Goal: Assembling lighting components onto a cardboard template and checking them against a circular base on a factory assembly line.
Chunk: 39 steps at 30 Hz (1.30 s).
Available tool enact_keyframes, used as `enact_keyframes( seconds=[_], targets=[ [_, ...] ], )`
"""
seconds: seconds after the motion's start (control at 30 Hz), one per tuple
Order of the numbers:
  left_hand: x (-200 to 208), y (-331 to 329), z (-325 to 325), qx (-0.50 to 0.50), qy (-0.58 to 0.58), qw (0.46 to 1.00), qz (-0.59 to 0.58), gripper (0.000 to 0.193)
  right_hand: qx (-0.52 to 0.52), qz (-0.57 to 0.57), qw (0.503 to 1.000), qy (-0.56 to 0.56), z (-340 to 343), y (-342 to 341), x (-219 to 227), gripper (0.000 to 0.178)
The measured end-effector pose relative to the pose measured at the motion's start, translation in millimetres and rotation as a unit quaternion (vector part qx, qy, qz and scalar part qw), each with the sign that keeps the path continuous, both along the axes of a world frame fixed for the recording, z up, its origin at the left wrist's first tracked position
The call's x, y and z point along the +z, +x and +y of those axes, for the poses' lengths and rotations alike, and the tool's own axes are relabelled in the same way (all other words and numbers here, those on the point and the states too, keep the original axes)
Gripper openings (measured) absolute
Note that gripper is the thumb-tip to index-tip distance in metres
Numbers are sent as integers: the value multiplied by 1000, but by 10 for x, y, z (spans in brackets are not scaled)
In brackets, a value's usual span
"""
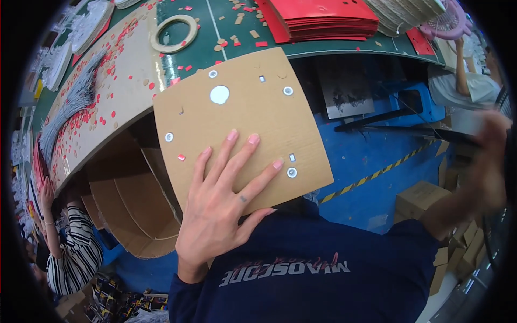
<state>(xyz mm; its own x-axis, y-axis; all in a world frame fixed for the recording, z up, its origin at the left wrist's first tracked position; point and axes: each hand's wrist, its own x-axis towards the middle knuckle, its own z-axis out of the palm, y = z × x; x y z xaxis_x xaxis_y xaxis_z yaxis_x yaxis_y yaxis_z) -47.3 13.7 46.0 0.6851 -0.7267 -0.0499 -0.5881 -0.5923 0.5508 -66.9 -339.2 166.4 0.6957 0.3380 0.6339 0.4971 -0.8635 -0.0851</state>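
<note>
A square brown cardboard panel point(253, 113) lies in front of my chest, its far edge over the green table edge. It carries several metal eyelets near its sides, one large round hole and small rectangular cut-outs. A small red scrap shows at one slot on its left part. My left hand point(218, 199) rests flat on the panel's near part, fingers spread, thumb at the near edge. My right hand point(490, 140) is raised far out to the right, away from the panel; motion smears its fingers, so I cannot tell whether it holds anything.
A green table point(194, 11) bears a roll of tape point(190, 36), a stack of red sheets point(323, 24), scattered red and brown scraps and a bundle of grey ties point(70, 110). An open cardboard box point(129, 199) stands below. Other people sit at left point(75, 247) and far right point(449, 86).
</note>
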Motion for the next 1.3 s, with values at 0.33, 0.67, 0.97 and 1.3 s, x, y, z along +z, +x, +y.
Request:
enact_keyframes(
  seconds=[0.33,0.67,0.97,1.3],
  targets=[
    [0,-54,-53,11,22,1000,-14,77,174,234,956,41,787,152,-1273,31],
    [-49,-77,-52,12,27,1000,-10,71,203,185,947,-169,808,47,-1152,49],
    [-7,-57,-124,15,38,998,-45,73,254,210,917,-226,749,118,-1090,48],
    [-43,-31,-159,12,46,995,-82,66,293,174,899,-273,788,246,-991,48]
  ],
)
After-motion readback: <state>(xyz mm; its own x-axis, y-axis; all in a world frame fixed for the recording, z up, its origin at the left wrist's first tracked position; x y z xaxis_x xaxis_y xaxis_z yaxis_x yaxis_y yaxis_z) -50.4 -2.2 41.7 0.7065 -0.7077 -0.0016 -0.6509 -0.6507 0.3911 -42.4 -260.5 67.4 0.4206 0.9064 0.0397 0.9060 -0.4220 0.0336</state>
